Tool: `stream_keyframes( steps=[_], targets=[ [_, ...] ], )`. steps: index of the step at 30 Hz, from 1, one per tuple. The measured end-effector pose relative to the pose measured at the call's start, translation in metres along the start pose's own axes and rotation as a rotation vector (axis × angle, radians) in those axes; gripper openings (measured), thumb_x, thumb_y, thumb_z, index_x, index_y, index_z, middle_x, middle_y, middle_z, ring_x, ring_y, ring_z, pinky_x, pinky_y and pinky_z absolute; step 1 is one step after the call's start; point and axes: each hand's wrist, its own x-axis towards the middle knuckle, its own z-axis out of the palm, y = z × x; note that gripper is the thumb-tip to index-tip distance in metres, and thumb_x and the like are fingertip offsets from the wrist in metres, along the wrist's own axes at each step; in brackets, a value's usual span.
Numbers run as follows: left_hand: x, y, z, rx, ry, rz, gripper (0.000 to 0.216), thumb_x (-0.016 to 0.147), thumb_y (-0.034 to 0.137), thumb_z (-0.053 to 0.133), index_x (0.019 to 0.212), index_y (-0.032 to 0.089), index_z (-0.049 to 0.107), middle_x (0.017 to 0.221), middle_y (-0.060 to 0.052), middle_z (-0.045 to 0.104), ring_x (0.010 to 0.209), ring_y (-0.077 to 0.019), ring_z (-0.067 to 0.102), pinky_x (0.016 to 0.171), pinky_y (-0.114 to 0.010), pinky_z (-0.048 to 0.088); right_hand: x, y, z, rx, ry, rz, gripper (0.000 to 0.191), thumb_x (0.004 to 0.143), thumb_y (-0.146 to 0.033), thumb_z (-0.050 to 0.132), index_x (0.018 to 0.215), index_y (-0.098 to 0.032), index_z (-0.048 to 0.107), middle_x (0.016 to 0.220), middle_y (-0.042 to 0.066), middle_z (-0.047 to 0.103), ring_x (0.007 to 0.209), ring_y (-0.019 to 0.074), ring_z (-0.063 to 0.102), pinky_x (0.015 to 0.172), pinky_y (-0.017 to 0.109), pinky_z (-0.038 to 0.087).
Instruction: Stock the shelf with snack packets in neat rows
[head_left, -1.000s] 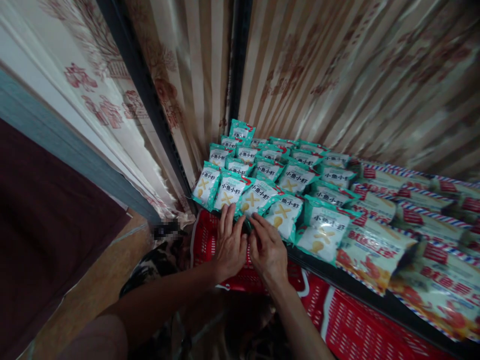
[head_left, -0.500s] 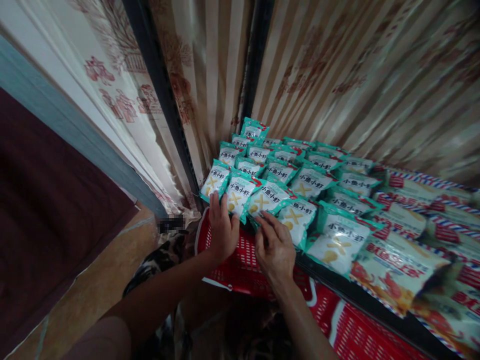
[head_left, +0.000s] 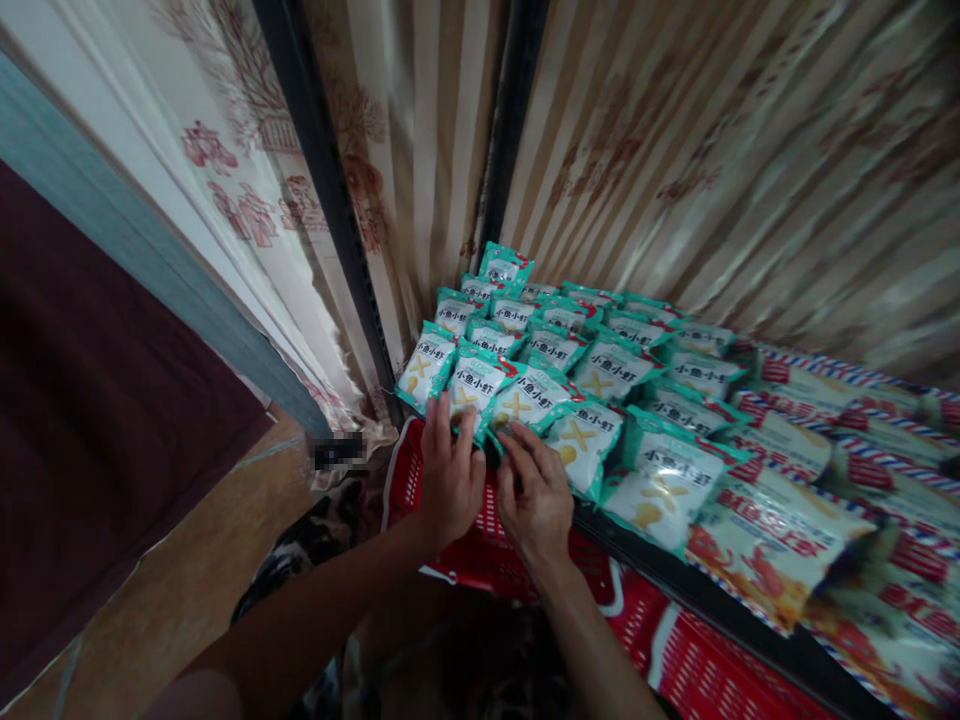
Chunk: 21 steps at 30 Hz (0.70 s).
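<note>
Rows of teal-and-white snack bags with yellow cross-shaped pieces printed on them stand tilted back on a dark shelf. My left hand has its fingers stretched out, their tips against the lower part of a front-row snack bag. Just right of it, my right hand bends its fingers and thumb around the lower edge of the neighbouring snack bag. The thumb's contact is partly hidden. At the left end of the front row leans another snack bag.
Larger bags with red lettering and striped edges fill the shelf's right side. Red plastic baskets sit below the front edge. A dark metal post rises at the left, with patterned curtains behind.
Both hands have moved slightly, the right one a little to the left and closer to the left hand. The view has shifted a little; the bags stay in their rows.
</note>
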Motion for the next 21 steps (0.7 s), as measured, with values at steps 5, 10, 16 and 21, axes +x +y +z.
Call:
stream_keyframes(
  steps=[5,10,16,21],
  targets=[
    [-0.004,0.000,0.003,0.024,-0.104,0.078,0.049,0.093,0.022,0.033,0.141,0.016,0.028,0.153,-0.014,0.008,0.140,-0.0285,-0.004,0.110,-0.052,0.018,-0.002,-0.006,0.004,0.026,-0.060,-0.010,0.033,0.085,-0.016,0.042,0.110,-0.016,0.064,0.115,0.012,0.062,0.107,0.0217,0.057,0.091,0.040,0.050],
    [-0.006,0.005,0.008,0.028,-0.032,0.068,0.050,0.093,0.022,0.034,0.141,0.014,0.026,0.153,-0.017,0.006,0.140,-0.0291,-0.004,0.109,-0.053,0.021,-0.003,-0.005,0.001,0.052,-0.063,-0.003,0.036,0.085,-0.015,0.039,0.112,-0.017,0.063,0.115,0.012,0.062,0.107,0.0206,0.057,0.092,0.040,0.050],
    [-0.018,0.021,0.012,0.029,-0.012,0.114,0.048,0.092,0.023,0.037,0.139,0.015,0.032,0.152,-0.016,0.015,0.140,-0.0283,0.000,0.109,-0.052,0.022,-0.005,0.006,-0.014,0.080,-0.039,-0.004,0.036,0.085,-0.015,0.039,0.114,-0.018,0.062,0.116,0.011,0.062,0.109,0.0208,0.056,0.094,0.042,0.048],
    [-0.026,0.036,0.023,0.002,-0.101,0.184,0.049,0.092,0.027,0.039,0.138,0.014,0.032,0.148,-0.013,0.028,0.141,-0.0254,0.001,0.110,-0.050,0.022,-0.011,0.012,-0.024,0.113,-0.049,-0.014,0.036,0.085,-0.014,0.039,0.113,-0.016,0.061,0.117,0.013,0.061,0.109,0.0210,0.056,0.094,0.042,0.047]
  ],
)
